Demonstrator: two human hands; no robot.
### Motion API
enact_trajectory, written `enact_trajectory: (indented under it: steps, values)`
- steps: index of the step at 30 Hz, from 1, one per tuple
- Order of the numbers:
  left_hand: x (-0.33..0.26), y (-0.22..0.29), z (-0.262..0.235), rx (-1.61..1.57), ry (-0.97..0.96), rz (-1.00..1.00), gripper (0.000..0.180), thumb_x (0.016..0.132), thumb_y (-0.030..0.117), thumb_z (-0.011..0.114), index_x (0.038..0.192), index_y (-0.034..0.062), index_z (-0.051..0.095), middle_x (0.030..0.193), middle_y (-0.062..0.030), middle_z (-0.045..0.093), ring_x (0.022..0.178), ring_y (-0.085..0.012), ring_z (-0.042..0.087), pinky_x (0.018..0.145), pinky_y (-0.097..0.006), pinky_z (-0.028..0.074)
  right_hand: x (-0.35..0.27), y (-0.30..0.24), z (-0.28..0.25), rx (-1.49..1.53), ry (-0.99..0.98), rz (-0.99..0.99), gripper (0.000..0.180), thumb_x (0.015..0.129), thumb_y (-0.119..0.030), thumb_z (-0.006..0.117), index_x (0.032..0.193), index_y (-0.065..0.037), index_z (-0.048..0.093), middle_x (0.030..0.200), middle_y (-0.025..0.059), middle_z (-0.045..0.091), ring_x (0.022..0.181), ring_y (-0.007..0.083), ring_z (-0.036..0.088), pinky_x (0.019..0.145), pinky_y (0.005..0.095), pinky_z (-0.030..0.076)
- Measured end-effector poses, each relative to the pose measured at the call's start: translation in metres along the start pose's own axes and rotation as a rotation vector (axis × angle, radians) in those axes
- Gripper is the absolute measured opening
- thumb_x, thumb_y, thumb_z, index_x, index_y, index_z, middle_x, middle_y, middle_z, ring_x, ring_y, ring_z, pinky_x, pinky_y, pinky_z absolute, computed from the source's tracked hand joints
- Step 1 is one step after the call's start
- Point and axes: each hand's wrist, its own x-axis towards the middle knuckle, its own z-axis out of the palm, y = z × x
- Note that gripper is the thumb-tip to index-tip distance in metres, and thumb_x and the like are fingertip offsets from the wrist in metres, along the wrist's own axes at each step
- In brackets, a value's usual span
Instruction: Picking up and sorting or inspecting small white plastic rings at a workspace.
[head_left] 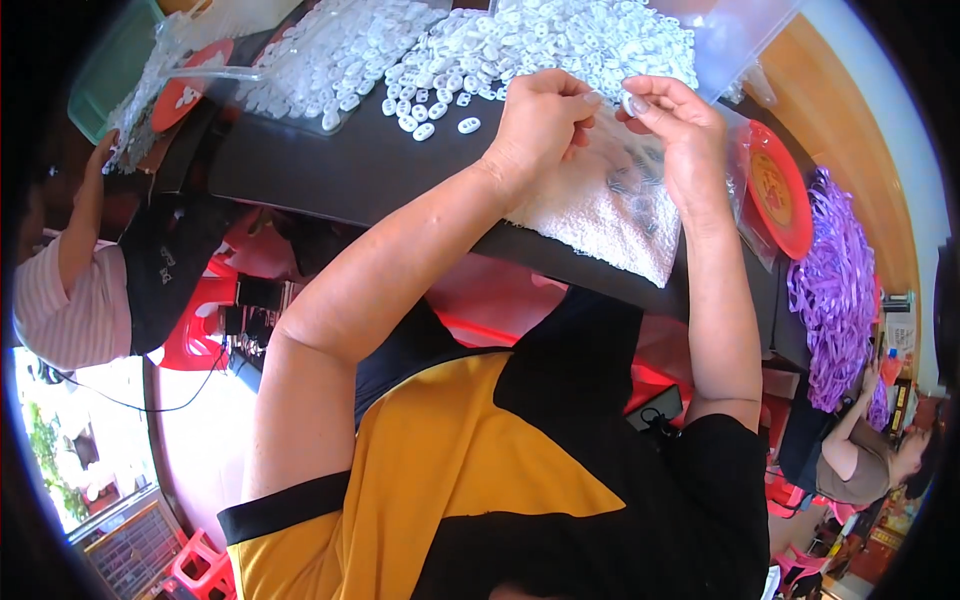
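Note:
My right hand (pixel 690 135) is raised over the far side of the dark table, its thumb and fingers pinching a small white plastic piece (pixel 628 103). Close to its left, my left hand (pixel 540 118) has its thumb and fingers pressed together; what lies between them is too small to make out. Below both hands a white towel-like cloth (pixel 610 232) lies at the table edge, with small grey metallic bits (pixel 640 170) on it. Just beyond my hands spreads a heap of white oval plastic pieces with holes (pixel 560 45). A single oval piece (pixel 469 125) lies apart, left of my left wrist.
More translucent white pieces (pixel 350 45) are heaped at the back left. A red plate (pixel 780 190) stands on the right, beside a bundle of purple ribbons (pixel 832 290). One person (pixel 75 290) sits at the left, another (pixel 860 460) at the right. A red stool (pixel 200 320) stands left below the table.

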Motion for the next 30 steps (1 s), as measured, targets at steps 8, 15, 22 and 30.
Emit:
enact_trajectory:
  steps: [8, 15, 22, 30]
  values:
    - [0.0, 0.001, 0.002, 0.093, -0.007, 0.07, 0.013, 0.088, 0.011, 0.063, 0.09, -0.0022, 0.061, 0.069, -0.004, 0.059, 0.053, -0.0095, 0.052, 0.044, -0.023, 0.038, -0.002, -0.004, 0.007, 0.067, 0.039, -0.001, 0.017, 0.084, -0.002, 0.065, 0.101, 0.0, 0.067, 0.091, 0.007, 0.068, 0.081, 0.015, 0.065, 0.074, 0.0272, 0.05]
    - [-0.002, 0.003, 0.001, 0.155, -0.004, 0.087, 0.014, 0.089, 0.012, 0.063, 0.091, -0.0016, 0.061, 0.07, -0.003, 0.059, 0.056, -0.0082, 0.052, 0.045, -0.022, 0.038, -0.003, -0.007, 0.011, 0.039, 0.038, -0.04, 0.017, 0.084, -0.003, 0.066, 0.101, -0.001, 0.067, 0.093, 0.0065, 0.069, 0.081, 0.015, 0.066, 0.073, 0.0274, 0.051]
    - [-0.003, 0.003, 0.002, 0.2, 0.003, 0.102, 0.014, 0.089, 0.012, 0.063, 0.092, -0.0012, 0.061, 0.07, -0.0024, 0.059, 0.057, -0.0079, 0.053, 0.047, -0.022, 0.039, -0.004, -0.008, 0.013, 0.025, 0.066, -0.06, 0.016, 0.084, 0.0, 0.066, 0.099, -0.001, 0.068, 0.092, 0.0053, 0.069, 0.083, 0.013, 0.065, 0.072, 0.0255, 0.051]
    - [-0.002, -0.001, 0.002, 0.143, 0.0, 0.123, 0.012, 0.088, 0.011, 0.063, 0.09, -0.0004, 0.061, 0.07, -0.0025, 0.059, 0.057, -0.0083, 0.053, 0.046, -0.022, 0.039, -0.007, -0.005, 0.024, 0.09, 0.041, -0.052, 0.016, 0.084, 0.0, 0.065, 0.1, 0.0, 0.067, 0.09, 0.005, 0.067, 0.081, 0.0113, 0.063, 0.074, 0.025, 0.051]
